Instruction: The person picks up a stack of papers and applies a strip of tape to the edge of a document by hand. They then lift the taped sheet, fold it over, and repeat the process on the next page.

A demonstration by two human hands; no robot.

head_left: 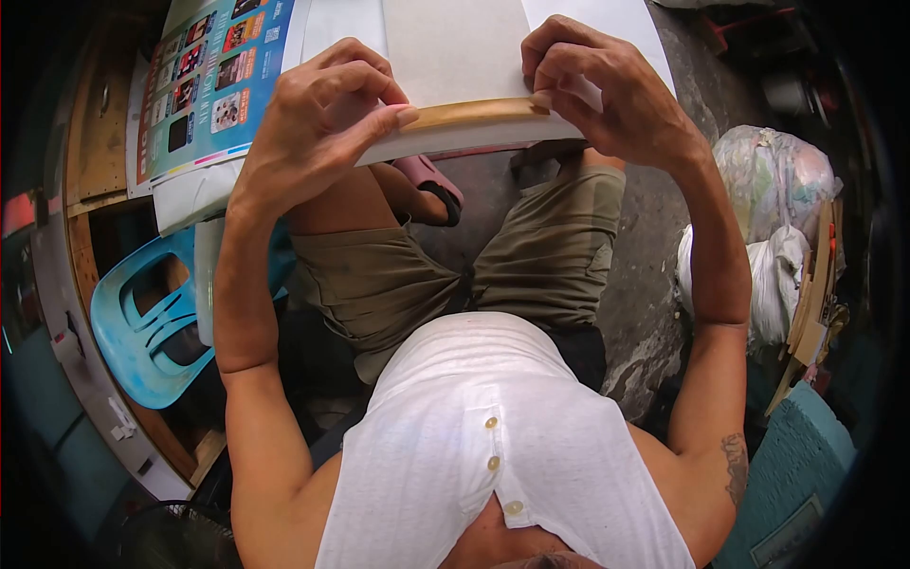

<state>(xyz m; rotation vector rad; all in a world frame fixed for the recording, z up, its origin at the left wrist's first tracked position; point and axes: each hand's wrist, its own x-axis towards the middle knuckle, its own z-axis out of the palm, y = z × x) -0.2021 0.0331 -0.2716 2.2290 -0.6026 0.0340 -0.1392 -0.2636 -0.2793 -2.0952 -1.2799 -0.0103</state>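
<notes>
A narrow, glossy tan strip (pixel 471 114) runs crosswise along the near end of a pale grey sheet (pixel 455 47). My left hand (pixel 332 119) pinches the strip's left end between thumb and fingertips. At the opposite end, the thumb and fingers of my right hand (pixel 607 90) are closed on it in the same way. The strip bows slightly upward in the middle. Under the grey sheet lies a white-covered work surface (pixel 355 21), its near edge just below the strip.
A printed poster sheet (pixel 213 76) covers the left of the surface. Below it stands a blue plastic chair (pixel 156 313). Filled plastic bags (pixel 773 180) and thin wood strips (pixel 813 294) are at the right. My legs are under the near edge, above the concrete floor (pixel 645 284).
</notes>
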